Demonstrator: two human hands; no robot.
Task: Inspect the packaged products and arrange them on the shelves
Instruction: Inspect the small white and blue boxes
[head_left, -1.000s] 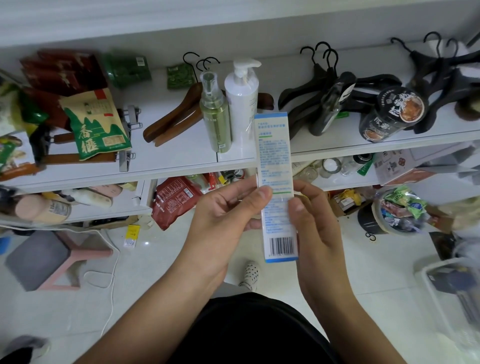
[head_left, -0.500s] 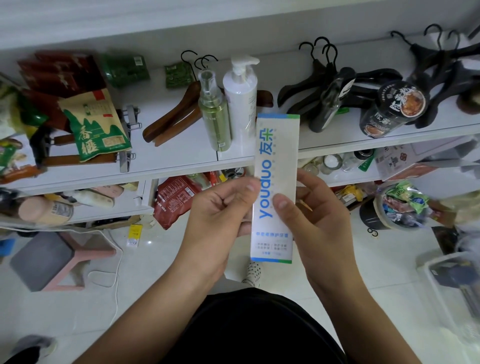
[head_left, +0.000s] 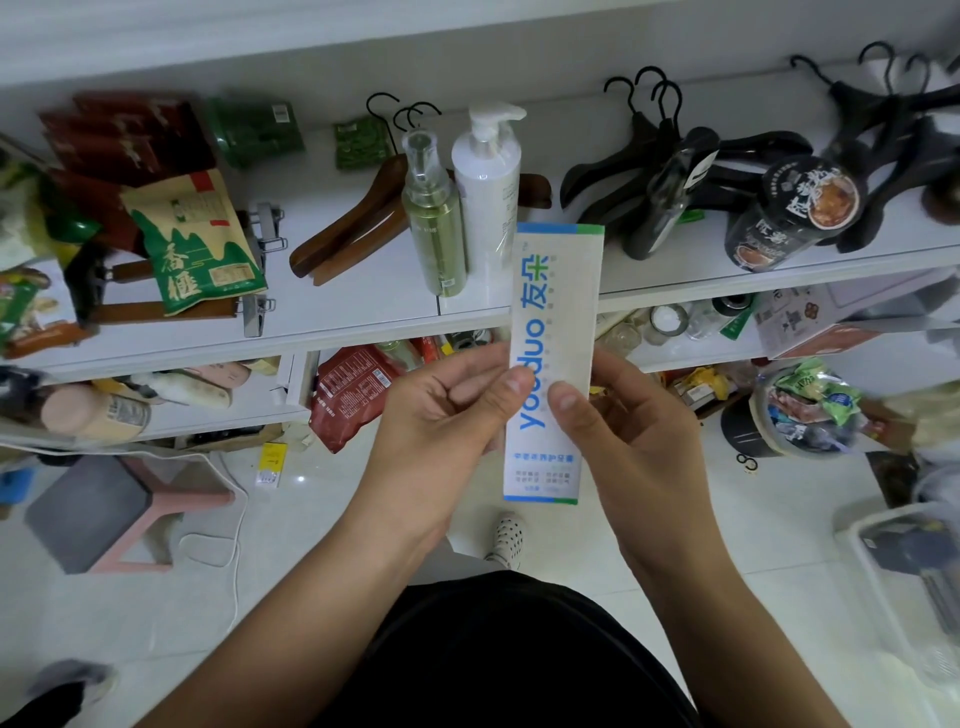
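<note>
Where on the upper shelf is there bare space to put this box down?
Bare shelf for the box lies in front of the wooden hangers, between the tea bag and the green bottle. A second patch lies between the pump bottle and the black hangers. Both shelf ends are crowded.

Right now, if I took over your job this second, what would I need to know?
Left hand: pinches the youduo box, thumb on its front.
Right hand: pinches the same box, thumb on its front.
The box is upright in the air in front of the upper shelf, brand face toward you. The green spray bottle and white pump bottle stand on that shelf.
Done: box in hand, being looked over.
Left: finish checking it, then probably set it on a shelf.
</note>
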